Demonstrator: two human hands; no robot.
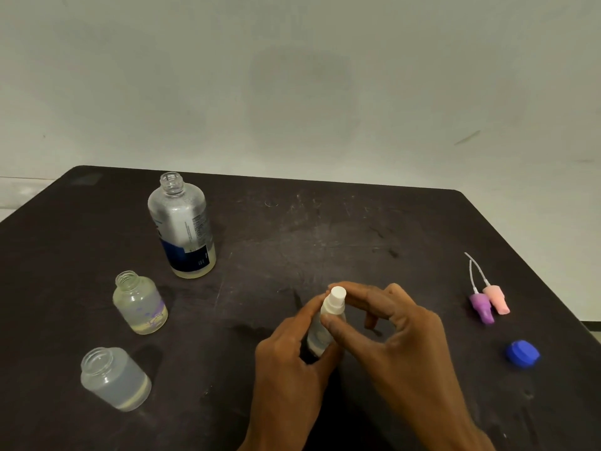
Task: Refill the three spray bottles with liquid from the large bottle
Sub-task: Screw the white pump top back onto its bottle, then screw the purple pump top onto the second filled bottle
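Where scuffs perhaps show, dark table (325,222) against pale wall (292,76).

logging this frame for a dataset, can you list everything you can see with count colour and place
large bottle: 1, clear with dark blue label, uncapped, far left of table
open spray bottles: 2, clear, no tops, near left, one behind the other
held spray bottle: 1, clear with white spray top, centre
spray tops: 2, purple and pink, lying side by side, right
cap: 1, blue, near right edge
table: 1, black
left hand: grips held bottle's body
right hand: fingers on its white top
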